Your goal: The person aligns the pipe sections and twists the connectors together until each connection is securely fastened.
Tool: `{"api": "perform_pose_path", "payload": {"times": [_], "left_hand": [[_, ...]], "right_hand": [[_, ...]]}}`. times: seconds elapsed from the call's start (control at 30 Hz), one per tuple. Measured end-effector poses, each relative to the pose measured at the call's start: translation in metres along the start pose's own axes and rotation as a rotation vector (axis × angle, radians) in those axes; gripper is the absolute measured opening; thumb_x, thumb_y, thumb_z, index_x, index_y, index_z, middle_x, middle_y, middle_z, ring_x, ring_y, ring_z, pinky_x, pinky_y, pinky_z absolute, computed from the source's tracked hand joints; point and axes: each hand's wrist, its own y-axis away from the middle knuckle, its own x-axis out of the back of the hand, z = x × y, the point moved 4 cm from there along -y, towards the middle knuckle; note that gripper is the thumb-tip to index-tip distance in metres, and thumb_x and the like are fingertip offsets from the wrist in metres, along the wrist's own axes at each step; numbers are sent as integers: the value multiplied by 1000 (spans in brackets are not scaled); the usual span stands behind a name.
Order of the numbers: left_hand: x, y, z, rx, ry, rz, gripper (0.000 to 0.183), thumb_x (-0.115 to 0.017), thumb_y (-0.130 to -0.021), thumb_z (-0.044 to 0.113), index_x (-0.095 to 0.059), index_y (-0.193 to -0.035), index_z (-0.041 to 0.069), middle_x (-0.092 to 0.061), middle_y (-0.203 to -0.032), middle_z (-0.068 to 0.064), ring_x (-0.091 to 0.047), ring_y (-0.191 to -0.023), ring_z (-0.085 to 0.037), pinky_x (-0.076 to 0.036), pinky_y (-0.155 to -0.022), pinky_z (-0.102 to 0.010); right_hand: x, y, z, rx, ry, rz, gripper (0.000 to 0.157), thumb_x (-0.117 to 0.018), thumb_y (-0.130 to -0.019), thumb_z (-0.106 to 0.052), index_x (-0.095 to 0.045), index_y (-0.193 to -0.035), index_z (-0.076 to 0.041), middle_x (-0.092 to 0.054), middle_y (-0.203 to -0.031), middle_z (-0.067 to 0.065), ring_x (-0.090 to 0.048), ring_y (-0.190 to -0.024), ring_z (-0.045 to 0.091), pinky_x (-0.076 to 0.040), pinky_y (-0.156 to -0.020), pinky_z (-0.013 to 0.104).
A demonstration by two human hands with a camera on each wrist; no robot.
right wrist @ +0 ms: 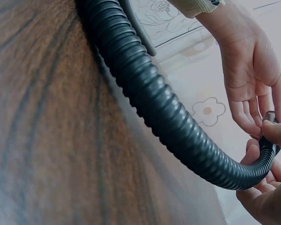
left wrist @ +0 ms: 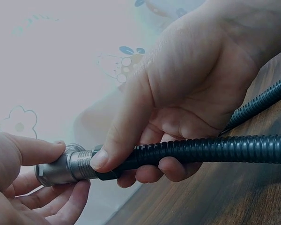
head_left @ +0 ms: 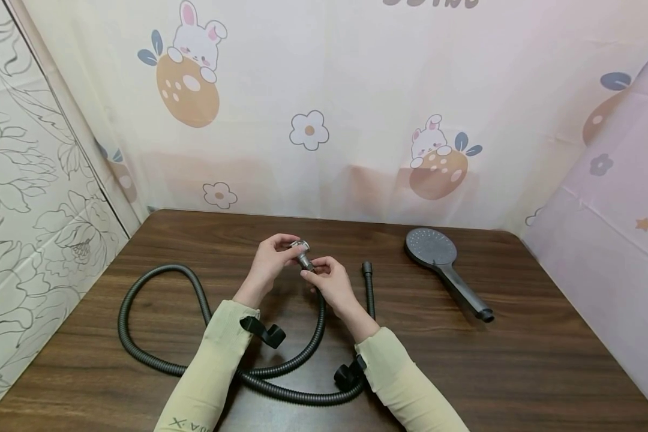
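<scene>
My left hand (head_left: 266, 265) holds a silver metal threaded fitting (left wrist: 58, 170) between thumb and fingers, raised above the table. My right hand (head_left: 336, 287) grips the end of a black ribbed shower hose (left wrist: 243, 149), its thumb on the dark end nut (left wrist: 108, 175). In the left wrist view the nut meets the fitting's threads, several of which show beside it. From both hands the hose curves down and lies in loops on the table. Its other end (head_left: 367, 268) points away, just right of my right hand. In the right wrist view the hose bends up into the fingers.
A grey shower head (head_left: 431, 247) lies face up at the right of the brown wooden table (head_left: 497, 372), its handle toward the front right. A patterned curtain (head_left: 356, 102) hangs behind the table. Small black straps with mounts (head_left: 263, 332) sit on both sleeves.
</scene>
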Motion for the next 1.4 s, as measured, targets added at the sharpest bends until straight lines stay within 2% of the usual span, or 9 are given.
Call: {"api": "perform_pose_path", "payload": {"times": [0.37, 0.47, 0.6, 0.73, 0.93, 1.03, 1.2, 1.4], "left_hand": [[0, 0, 0, 13, 9, -10, 34, -65, -84, 14, -58, -113, -1, -54, -103, -12, -59, -83, -14, -50, -85, -40], [0, 1, 0, 10, 10, -13, 33, -65, -84, 13, -58, -113, -1, -54, -104, -13, -59, -84, -13, -51, -83, -38], [0, 1, 1, 3, 12, -12, 31, -65, -84, 12, -59, -112, 0, -54, -104, -14, -59, -85, -14, -52, -81, -35], [1, 1, 1, 3, 14, -9, 31, -64, -85, 12, -59, -112, 0, -54, -105, -14, -59, -86, -15, -52, -83, -37], [1, 0, 1, 3, 14, -7, 30, -65, -84, 12, -59, -111, -1, -54, -104, -14, -59, -86, -15, -51, -83, -38], [1, 0, 1, 0, 10, -6, 30, -64, -84, 11, -59, -111, -1, -54, -104, -14, -59, -86, -15, -52, -83, -37], [1, 0, 1, 2, 10, 0, 29, -64, -84, 11, -60, -110, 0, -54, -103, -13, -60, -86, -15, -52, -81, -36], [0, 0, 1, 3, 10, 0, 29, -65, -84, 11, -60, -110, 1, -54, -104, -13, -60, -85, -16, -53, -80, -35]], "right_hand": [[1, -2, 2, 3, -28, -11, 29, -62, -85, -6, -52, -109, 6, -59, -91, 14, -60, -80, 35, -52, -64, 35], [1, -10, 13, 2, -45, -18, 30, -62, -86, -9, -53, -111, 6, -59, -89, 12, -61, -74, 28, -52, -62, 33], [1, -19, 27, 6, -63, -18, 30, -60, -87, -13, -55, -111, 5, -62, -92, 18, -59, -66, 12, -51, -59, 27], [0, -18, 26, 13, -74, -16, 27, -57, -90, -14, -57, -110, 4, -62, -100, 25, -58, -64, 10, -49, -57, 23], [0, -18, 24, 34, -83, -29, 29, -56, -90, -13, -54, -113, 4, -60, -102, 28, -58, -65, 11, -48, -56, 22], [0, -18, 24, 42, -68, -36, 33, -60, -87, -12, -51, -117, 1, -62, -99, 24, -58, -66, 12, -49, -57, 23], [1, -20, 27, 32, -47, -40, 36, -65, -83, -10, -48, -114, 0, -64, -93, 14, -58, -67, 14, -50, -59, 25], [2, -17, 22, 7, -48, -50, 32, -63, -85, -8, -48, -111, 2, -64, -95, 17, -61, -74, 24, -50, -61, 29]]}}
